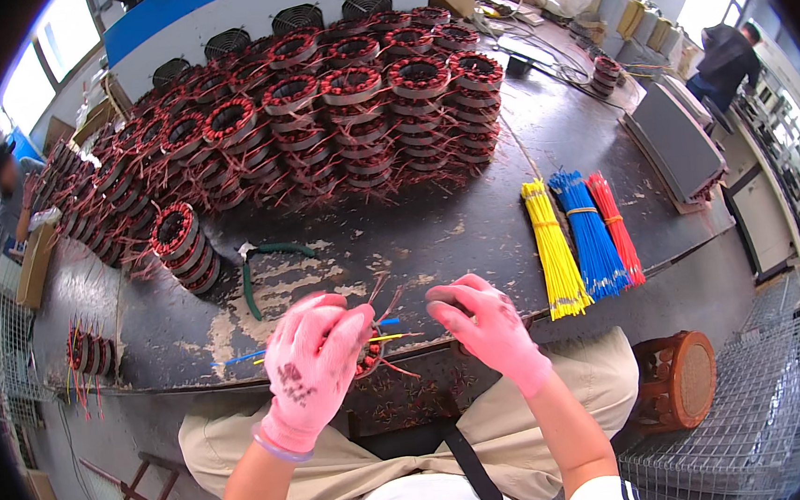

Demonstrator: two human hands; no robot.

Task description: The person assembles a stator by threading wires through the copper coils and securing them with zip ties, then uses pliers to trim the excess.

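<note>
The left hand (pixel 311 370) and the right hand (pixel 486 328) both wear pink knit gloves with a fine ribbed texture; the left glove carries a dark printed mark on its back. Between them, at the near edge of the workbench (pixel 399 241), sits a stator coil (pixel 369 354), a ring of copper-red winding mostly hidden behind the left glove. The left fingers are curled around it and grip its rim. Thin lead wires (pixel 397 330) in red, yellow and blue fan out from the coil toward the right hand. The right fingers are bent inward in a narrow pinch beside those leads; whether they hold one cannot be told. The bench top is dark, matte and worn, with pale scuffed patches where the coating has rubbed off. On it, behind the left hand, lies a pair of pliers (pixel 265 265) with green sleeved handles, spread apart. Well to the right of the hands lie three tied bundles of straight sleeving: a yellow bundle (pixel 556 256), a blue bundle (pixel 590 235) and a red bundle (pixel 616 228), side by side and touching. Across the far half of the bench stand stacked stators (pixel 352 113), cylindrical columns of grey laminated steel rings with glossy red-brown windings and loose red leads. A round wooden stool (pixel 683 378) stands to the person's right
</note>
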